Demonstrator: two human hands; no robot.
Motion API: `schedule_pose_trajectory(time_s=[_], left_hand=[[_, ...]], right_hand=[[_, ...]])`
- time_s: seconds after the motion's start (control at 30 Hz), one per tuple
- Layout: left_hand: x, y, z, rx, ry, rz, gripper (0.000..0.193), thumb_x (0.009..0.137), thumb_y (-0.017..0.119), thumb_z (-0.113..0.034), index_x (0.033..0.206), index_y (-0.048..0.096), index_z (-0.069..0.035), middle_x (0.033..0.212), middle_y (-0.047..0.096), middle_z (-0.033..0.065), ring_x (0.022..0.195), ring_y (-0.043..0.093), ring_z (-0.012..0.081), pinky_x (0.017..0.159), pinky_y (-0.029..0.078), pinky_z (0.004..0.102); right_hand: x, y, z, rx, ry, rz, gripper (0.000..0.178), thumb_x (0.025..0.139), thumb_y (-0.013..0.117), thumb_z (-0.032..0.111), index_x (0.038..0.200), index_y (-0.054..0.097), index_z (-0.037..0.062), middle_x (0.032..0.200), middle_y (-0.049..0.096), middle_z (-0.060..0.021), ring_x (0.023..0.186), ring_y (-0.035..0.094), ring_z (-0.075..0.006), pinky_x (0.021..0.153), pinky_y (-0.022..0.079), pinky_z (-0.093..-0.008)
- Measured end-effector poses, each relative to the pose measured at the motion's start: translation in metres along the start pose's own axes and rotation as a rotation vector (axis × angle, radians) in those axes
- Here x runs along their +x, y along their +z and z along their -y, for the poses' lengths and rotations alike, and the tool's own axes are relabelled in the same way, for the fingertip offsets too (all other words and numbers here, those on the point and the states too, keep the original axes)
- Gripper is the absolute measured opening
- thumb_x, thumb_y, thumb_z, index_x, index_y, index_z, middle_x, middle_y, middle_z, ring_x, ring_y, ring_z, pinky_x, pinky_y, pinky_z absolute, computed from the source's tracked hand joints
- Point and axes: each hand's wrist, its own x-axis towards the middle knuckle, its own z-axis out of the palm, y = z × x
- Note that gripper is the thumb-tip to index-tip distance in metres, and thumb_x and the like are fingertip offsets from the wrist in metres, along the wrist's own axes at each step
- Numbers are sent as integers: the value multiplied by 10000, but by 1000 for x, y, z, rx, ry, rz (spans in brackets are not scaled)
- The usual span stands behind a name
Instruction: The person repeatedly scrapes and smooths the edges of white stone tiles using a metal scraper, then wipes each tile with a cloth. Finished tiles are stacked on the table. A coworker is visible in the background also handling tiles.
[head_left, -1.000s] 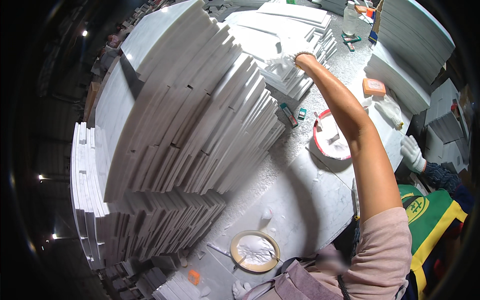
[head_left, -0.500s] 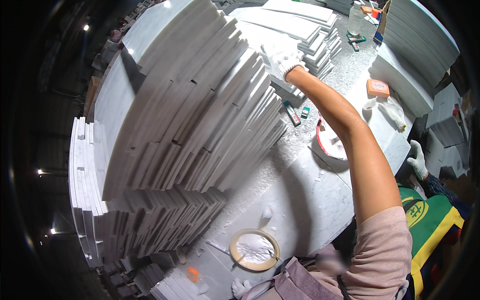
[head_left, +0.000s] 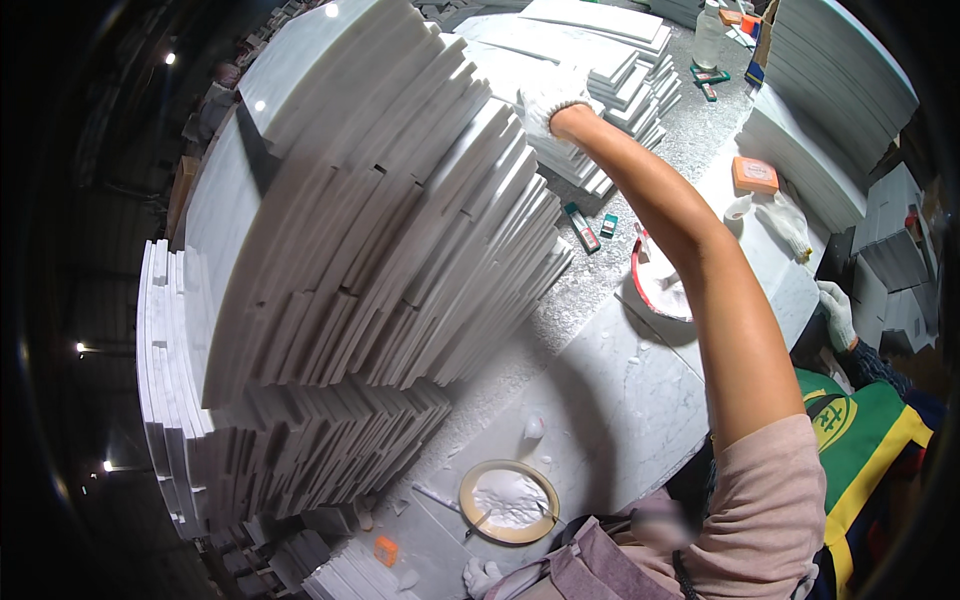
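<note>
My right arm reaches far forward. My right hand (head_left: 552,100), in a white knitted glove, rests on the near side of a stack of white marble-look tiles (head_left: 590,50). Its fingers look stretched over the tiles, though glove and tile blend in the glare; nothing is seen gripped. At the lower edge my left hand (head_left: 481,577), also gloved, lies near the table edge, small and partly cut off, so its finger pose is unclear. Close to it stands a yellowish bowl (head_left: 468,492) of white paste, with thin tools lying in it.
A tall block of tiles on edge (head_left: 400,220) fills the left. A red-rimmed bowl (head_left: 637,272), small green boxes (head_left: 582,228), a clear bottle (head_left: 707,40) and an orange box (head_left: 755,175) lie beyond. At right is a co-worker's gloved hand (head_left: 836,315).
My right hand has shifted slightly left and back over the tiles, its forearm moving with it. The co-worker at right has moved slightly. My left hand looks unchanged.
</note>
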Motion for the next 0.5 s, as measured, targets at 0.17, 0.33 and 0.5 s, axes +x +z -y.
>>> schedule_pose_trajectory(time_s=[0.17, 0.33, 0.5], left_hand=[[0, -4, -1, 1, -14, -1, 488, 973, 623, -438, 1330, 664, -109, 1348, 631, 188, 1219, 597, 400, 1019, 501, 494], [-1, -4, -3, -1, -23, 21, 488, 971, 623, -433, 1332, 659, -108, 1352, 625, 191, 1226, 590, 403, 1028, 494, 494], [-2, -5, -4, -4, -38, 24, 488, 969, 622, -428, 1334, 654, -106, 1356, 620, 194, 1233, 583, 405, 1037, 488, 495]], right_hand=[[17, 10, -6, 57, 121, -232, 435, 961, 607, 410, 1254, 734, 114, 1161, 750, -165, 1077, 716, -356, 917, 551, -506], [29, 25, 0, 36, 146, -396, 401, 1015, 538, 383, 1225, 734, 104, 1127, 748, -189, 1022, 727, -373, 880, 565, -499], [52, 33, 0, 51, 214, -216, 387, 941, 637, 389, 1227, 777, 169, 1212, 760, -130, 1151, 710, -344, 935, 549, -565]])
